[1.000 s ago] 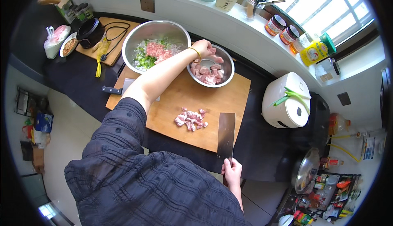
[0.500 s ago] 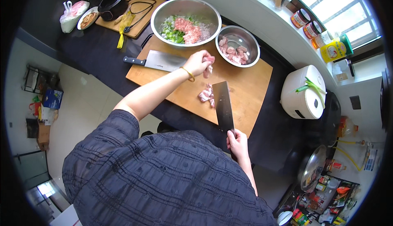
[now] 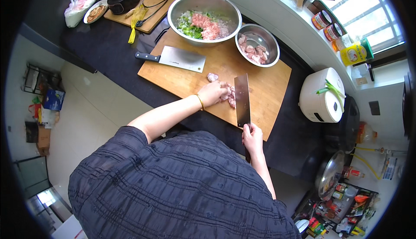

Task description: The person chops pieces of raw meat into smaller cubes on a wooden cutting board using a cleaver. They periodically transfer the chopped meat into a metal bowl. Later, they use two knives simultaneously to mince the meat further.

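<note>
My right hand (image 3: pixel 253 137) grips the handle of a cleaver (image 3: pixel 243 102). Its broad dark blade points away from me over the wooden cutting board (image 3: pixel 265 92). To the left of the blade, my left hand (image 3: pixel 213 93) has its fingers curled down on small pieces of raw meat (image 3: pixel 232 98); the fingers partly hide them. One more meat piece (image 3: pixel 212 77) lies apart, just beyond my left hand. Farther back on the board rests a second cleaver (image 3: pixel 183 59), flat, its black handle to the left.
A large steel bowl (image 3: pixel 237 16) holds minced meat and chopped greens. Beside it, a smaller steel bowl (image 3: pixel 275 48) contains meat chunks. A white rice cooker (image 3: pixel 314 98) with scallion pieces on top stands right. Far left are a black pot (image 3: pixel 122 0) and a plate (image 3: pixel 92 14).
My left hand has come down from above the board, where it held meat, onto the meat pieces. A separate piece now lies beyond it. The cleaver in my right hand has shifted slightly right.
</note>
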Available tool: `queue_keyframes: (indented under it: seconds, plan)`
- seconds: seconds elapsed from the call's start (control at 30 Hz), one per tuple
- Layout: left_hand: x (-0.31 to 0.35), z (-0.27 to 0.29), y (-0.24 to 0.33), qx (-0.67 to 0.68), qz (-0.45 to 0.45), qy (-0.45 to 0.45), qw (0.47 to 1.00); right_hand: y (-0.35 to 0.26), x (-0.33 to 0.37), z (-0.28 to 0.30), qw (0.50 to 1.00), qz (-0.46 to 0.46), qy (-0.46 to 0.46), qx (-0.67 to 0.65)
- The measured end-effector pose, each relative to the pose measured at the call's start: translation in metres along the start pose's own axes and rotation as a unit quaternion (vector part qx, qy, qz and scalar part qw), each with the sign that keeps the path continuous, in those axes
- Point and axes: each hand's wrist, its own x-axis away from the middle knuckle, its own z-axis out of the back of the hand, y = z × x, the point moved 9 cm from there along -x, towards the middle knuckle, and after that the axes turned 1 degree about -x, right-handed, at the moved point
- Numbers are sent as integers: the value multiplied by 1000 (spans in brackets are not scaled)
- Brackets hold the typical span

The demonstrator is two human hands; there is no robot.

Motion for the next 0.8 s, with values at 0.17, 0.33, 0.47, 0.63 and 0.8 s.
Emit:
queue_keyframes:
  seconds: [0.17, 0.33, 0.47, 0.63, 0.8]
  plan:
    - [15, -18, -5, -31, 90, -30, 995, -15, 6, 3, 999, 18, 15, 44]
    - [42, -11, -3, -69, 140, 47, 987, -44, 10, -9, 983, 61, -2, 175]
    - [40, 12, 19, -97, 44, 117, 987, -43, 3, -14, 973, 71, 5, 218]
    - [37, -6, -1, -103, 80, 127, 983, -28, -16, -7, 975, 59, 56, 205]
    - [26, 27, -8, -70, 123, 162, 977, -36, -20, 1, 982, 30, 41, 180]
